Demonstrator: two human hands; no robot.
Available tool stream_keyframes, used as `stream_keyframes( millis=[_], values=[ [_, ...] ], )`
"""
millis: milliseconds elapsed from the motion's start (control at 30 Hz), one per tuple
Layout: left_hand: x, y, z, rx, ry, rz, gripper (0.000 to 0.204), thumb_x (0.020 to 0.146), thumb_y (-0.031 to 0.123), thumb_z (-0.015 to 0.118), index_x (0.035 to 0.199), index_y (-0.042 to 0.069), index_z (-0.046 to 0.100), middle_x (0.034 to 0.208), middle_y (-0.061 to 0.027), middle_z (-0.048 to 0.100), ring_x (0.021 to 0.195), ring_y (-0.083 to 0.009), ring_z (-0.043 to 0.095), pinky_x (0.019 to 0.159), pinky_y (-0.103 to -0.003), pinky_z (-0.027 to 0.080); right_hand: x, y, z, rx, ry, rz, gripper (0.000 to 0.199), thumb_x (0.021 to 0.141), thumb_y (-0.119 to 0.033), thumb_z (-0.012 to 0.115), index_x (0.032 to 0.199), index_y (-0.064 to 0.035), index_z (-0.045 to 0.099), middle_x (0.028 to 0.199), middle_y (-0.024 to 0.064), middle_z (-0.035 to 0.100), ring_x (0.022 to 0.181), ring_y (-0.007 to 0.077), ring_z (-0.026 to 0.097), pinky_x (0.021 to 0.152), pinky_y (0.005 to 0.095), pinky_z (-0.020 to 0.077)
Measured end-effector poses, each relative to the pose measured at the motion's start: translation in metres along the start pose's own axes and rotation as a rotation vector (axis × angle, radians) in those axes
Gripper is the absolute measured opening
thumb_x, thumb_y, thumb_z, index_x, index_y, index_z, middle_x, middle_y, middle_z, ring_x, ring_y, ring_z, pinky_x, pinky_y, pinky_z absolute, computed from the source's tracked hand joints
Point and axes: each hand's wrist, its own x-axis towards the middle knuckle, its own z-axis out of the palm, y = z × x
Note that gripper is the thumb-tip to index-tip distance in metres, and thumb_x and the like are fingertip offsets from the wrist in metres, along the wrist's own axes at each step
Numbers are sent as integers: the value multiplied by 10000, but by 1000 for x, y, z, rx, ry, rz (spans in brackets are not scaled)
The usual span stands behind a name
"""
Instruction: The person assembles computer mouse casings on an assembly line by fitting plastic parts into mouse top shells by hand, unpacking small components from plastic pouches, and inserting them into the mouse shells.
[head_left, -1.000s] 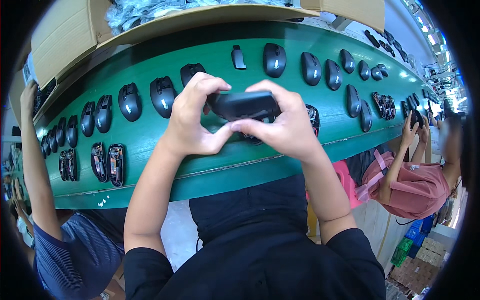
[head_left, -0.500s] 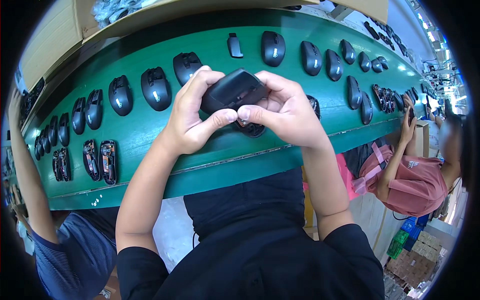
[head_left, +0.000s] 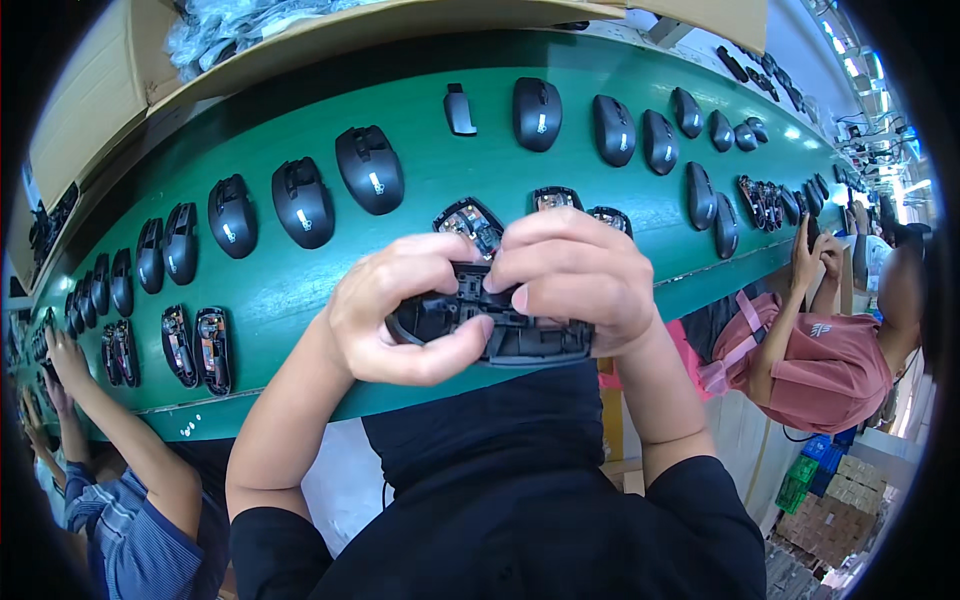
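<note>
Mostly, a long green belt [head_left: 420,190] fills the view, carrying finished black mice [head_left: 370,168] in a row and open mouse bases [head_left: 468,222] nearer the person. Below it, left hand [head_left: 395,325] and right hand [head_left: 575,275] both grip one black mouse shell [head_left: 490,330], held just over the belt's near edge, insides showing; assembly looks unfinished

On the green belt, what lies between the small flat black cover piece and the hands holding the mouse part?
In the head view, an open mouse base with bare circuitry lies on the green belt, between the cover piece and the hands gripping the mouse shell.
</note>
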Motion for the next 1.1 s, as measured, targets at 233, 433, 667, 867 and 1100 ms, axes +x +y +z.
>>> stream_keyframes(
  millis=[233,433,667,867,1100],
  values=[
    [-2,6,-1,-52,-46,-58,367,595,4,882,872,198,738,994,-102,570,914,-338,721,616,-325,584,6,1,-1,-129,-59,-149,214,770,-122,792,970,-81,728,922,66,716,848,256,710,627,333,566],
    [-1,9,-1,-65,-13,-27,331,594,11,835,840,193,710,976,-104,584,892,-343,722,577,-310,565,8,-5,6,-203,-41,-230,214,770,-97,783,979,-86,740,885,58,705,791,224,702,589,296,526],
    [-3,9,-4,-105,-44,-90,305,619,6,826,865,142,708,963,-127,621,875,-349,725,634,-349,607,10,-8,5,-211,-94,-181,244,768,-73,794,1006,-41,748,868,64,710,764,218,704,623,316,557],
    [-16,-14,3,-68,105,-165,664,739,246,936,1313,62,657,1185,-190,591,1037,-343,651,849,-428,596,8,10,1,-37,-69,259,468,769,-115,907,1159,-55,655,981,109,728,831,266,733,745,373,586],
    [-8,-28,-5,855,-222,-724,587,886,350,796,1349,38,613,1365,-279,522,1302,-455,491,1099,-542,417,48,101,-29,51,1,780,479,1001,-185,724,1429,-67,544,1096,104,713,826,121,690,753,288,558]
  ],
)
